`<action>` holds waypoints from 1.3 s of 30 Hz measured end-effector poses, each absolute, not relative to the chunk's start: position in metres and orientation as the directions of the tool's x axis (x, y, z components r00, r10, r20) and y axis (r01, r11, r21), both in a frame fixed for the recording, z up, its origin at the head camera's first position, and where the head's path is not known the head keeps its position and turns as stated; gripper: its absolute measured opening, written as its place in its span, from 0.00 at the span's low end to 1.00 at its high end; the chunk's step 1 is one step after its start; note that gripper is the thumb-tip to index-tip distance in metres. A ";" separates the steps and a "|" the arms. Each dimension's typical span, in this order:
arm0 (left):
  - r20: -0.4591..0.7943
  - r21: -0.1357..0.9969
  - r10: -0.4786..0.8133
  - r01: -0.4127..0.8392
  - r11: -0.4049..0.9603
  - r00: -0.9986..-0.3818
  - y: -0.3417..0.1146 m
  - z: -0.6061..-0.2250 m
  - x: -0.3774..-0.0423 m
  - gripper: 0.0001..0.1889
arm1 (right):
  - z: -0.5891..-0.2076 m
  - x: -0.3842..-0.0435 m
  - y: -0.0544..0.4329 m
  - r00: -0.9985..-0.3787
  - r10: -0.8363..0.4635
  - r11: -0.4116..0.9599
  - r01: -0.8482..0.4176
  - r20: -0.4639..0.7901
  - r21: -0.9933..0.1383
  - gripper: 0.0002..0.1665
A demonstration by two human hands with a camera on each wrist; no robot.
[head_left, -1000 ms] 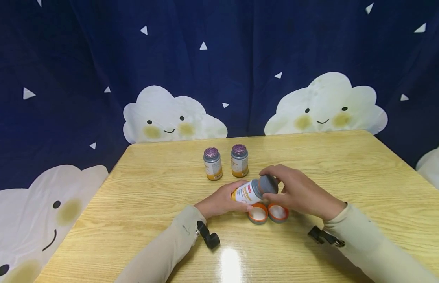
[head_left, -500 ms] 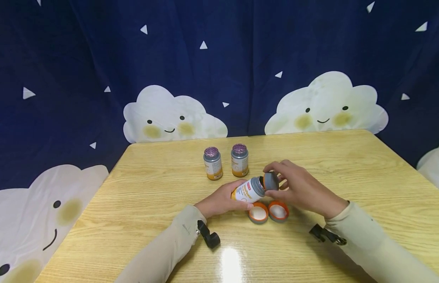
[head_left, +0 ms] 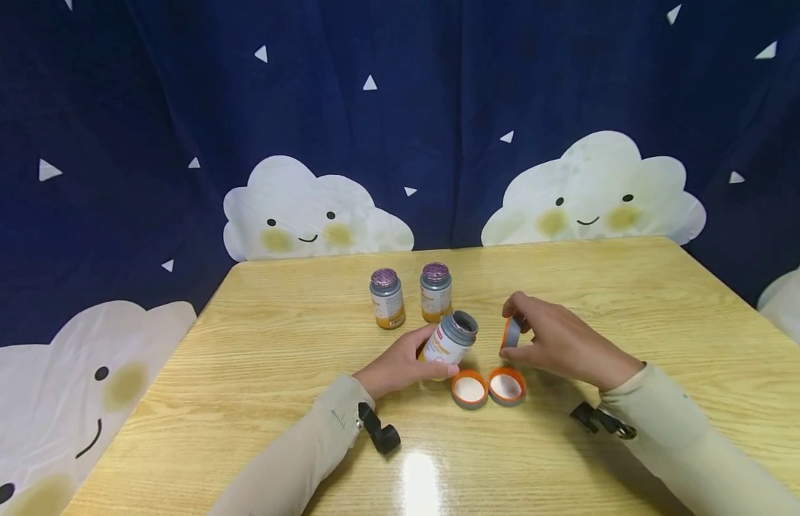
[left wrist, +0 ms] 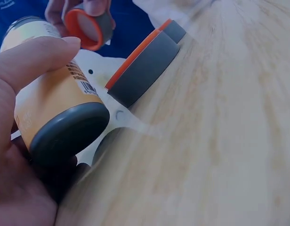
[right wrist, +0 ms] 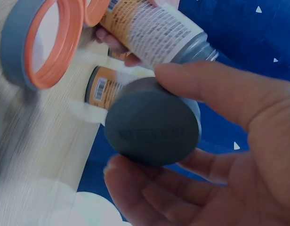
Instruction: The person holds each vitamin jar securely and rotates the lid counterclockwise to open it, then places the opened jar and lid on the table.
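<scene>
My left hand (head_left: pixel 400 367) grips a grey pill bottle (head_left: pixel 446 344) with a white and orange label; it tilts to the right and its mouth is uncovered. In the left wrist view the thumb lies across the label of this bottle (left wrist: pixel 60 108), whose dark base faces the camera. Off to the right, my right hand (head_left: pixel 561 342) pinches a grey bottle cap (head_left: pixel 512 333) by its edge, apart from the bottle. The right wrist view shows the flat grey top of that cap (right wrist: pixel 152 127) between thumb and fingers.
Two caps, a left one (head_left: pixel 469 389) and a right one (head_left: pixel 507 385), lie side by side with orange insides up. Behind stand two upright bottles, one on the left (head_left: pixel 388 299) and one on the right (head_left: pixel 436 292), with purple seals. All rest on a wooden table (head_left: pixel 277 330).
The right hand has drawn the cap off the bottle and moved it to the right. The left hand has tipped the bottle more upright, so its mouth now shows.
</scene>
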State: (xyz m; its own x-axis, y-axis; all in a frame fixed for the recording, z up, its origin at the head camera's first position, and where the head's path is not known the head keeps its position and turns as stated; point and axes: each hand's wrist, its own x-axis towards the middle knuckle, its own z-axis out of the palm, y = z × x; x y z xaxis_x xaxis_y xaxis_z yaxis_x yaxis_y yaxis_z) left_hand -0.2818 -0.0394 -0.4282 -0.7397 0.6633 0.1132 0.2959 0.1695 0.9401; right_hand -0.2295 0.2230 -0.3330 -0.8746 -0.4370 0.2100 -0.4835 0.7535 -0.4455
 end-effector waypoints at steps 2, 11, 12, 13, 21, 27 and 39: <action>0.115 0.949 0.655 0.277 0.150 -0.747 -0.040 -0.429 -0.281 0.26 | -0.335 -0.229 0.227 -0.877 -0.450 0.752 -0.473 0.167 -0.458 0.26; 0.115 0.968 0.587 0.223 0.114 -0.801 -0.045 -0.432 -0.276 0.29 | -0.350 -0.222 0.250 -0.874 -0.470 0.762 -0.472 0.123 -0.443 0.30; 0.116 0.967 0.576 0.224 0.121 -0.809 -0.047 -0.432 -0.275 0.29 | -0.352 -0.221 0.252 -0.875 -0.470 0.761 -0.468 0.116 -0.450 0.30; 0.114 0.966 0.561 0.224 0.131 -0.820 -0.049 -0.432 -0.274 0.30 | -0.354 -0.220 0.255 -0.877 -0.468 0.764 -0.461 0.105 -0.451 0.29; 0.097 0.964 0.463 0.199 0.178 -0.881 -0.083 -0.436 -0.268 0.33 | -0.367 -0.221 0.269 -0.875 -0.483 0.749 -0.437 0.041 -0.497 0.26; 0.125 0.953 0.380 0.217 0.212 -0.917 -0.109 -0.438 -0.272 0.32 | -0.369 -0.225 0.271 -0.854 -0.517 0.731 -0.476 0.059 -0.490 0.26; 0.138 0.931 0.258 0.214 0.295 -0.956 -0.131 -0.435 -0.281 0.31 | -0.371 -0.227 0.270 -0.839 -0.543 0.767 -0.505 0.017 -0.396 0.23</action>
